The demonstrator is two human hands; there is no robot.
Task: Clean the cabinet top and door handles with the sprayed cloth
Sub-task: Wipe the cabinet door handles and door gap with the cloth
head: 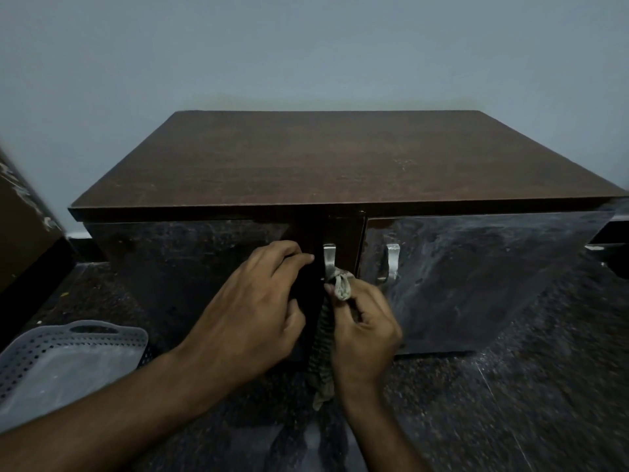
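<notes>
1. Cabinet of dark brown wood, low and wide, stands on a dark speckled floor against a plain pale blue-grey wall, seen from above and in front.
2. Its flat top is bare, with faint pale scuffs toward the right.
3. Two glossy dark doors fill the front. Each carries a silver metal handle near the centre seam: the left door handle and the right door handle, set side by side and apart.
4. The left hand reaches in from the lower left. Its fingers are curled, with the fingertips against the left door's front just beside the left door handle. Whether it grips the door edge or only presses there cannot be told.
5. The right hand comes in from below, fingers curled, pinching a bunched part of a cloth against the lower end of the left door handle.
6. The cloth is pale beige with darker stripes. Its bunched end touches the handle's foot, and the rest hangs down between the two wrists toward the floor.
7. A grey perforated plastic basket with a cut-out grip sits on the floor at the lower left, well apart from the hands.
8. A brown panel leans into view at the far left edge, blurred.
</notes>
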